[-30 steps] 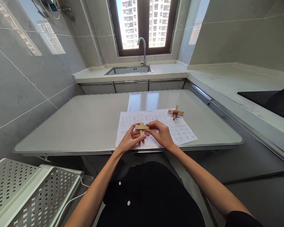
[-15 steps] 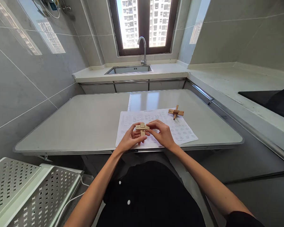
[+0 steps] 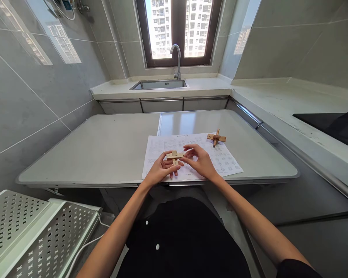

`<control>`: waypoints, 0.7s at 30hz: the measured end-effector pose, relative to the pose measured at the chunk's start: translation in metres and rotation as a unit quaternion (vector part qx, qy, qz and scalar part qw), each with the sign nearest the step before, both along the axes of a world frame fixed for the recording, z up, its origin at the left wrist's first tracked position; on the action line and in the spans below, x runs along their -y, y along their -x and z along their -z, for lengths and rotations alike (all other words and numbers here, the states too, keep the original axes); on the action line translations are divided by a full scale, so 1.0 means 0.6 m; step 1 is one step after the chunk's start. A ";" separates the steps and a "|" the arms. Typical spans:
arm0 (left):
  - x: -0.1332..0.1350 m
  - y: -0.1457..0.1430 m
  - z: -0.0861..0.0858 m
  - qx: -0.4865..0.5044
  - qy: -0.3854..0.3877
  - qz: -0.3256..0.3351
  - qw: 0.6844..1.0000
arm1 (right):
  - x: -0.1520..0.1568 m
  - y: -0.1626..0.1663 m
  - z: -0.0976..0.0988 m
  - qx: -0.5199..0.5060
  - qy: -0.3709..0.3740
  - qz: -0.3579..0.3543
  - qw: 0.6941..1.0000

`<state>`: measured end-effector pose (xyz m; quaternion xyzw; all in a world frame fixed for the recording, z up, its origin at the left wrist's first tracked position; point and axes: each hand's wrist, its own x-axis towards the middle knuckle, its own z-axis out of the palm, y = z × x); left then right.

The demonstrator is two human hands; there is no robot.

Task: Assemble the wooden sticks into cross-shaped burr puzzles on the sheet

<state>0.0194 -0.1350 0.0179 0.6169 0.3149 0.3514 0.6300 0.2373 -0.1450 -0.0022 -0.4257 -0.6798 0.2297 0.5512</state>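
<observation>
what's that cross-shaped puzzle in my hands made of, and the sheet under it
The puzzle looks like pale, unvarnished wood: tan, matte, square-cut bars. The sheet under it seems to be plain white printed paper, thin and lying flat on the table.

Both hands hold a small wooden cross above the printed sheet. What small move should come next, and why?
Probably press the crossbar fully in with the right hand: the left hand already grips the wooden cross from below, and the right fingertips touch the bar's right end.

table [image 3: 104,154] | printed sheet [image 3: 226,162] flat | wooden cross [image 3: 216,137] on sheet
</observation>
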 end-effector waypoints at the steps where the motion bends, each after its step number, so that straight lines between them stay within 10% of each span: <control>1: 0.001 -0.001 0.000 0.002 0.002 -0.012 1.000 | -0.005 -0.010 0.002 0.027 -0.003 0.009 1.000; 11: 0.002 -0.006 0.000 0.010 0.019 -0.055 0.998 | -0.038 -0.066 0.031 0.311 0.036 0.080 0.946; 21: 0.007 -0.008 0.003 -0.004 -0.011 -0.089 0.996 | -0.018 -0.052 0.004 0.200 0.092 0.044 0.974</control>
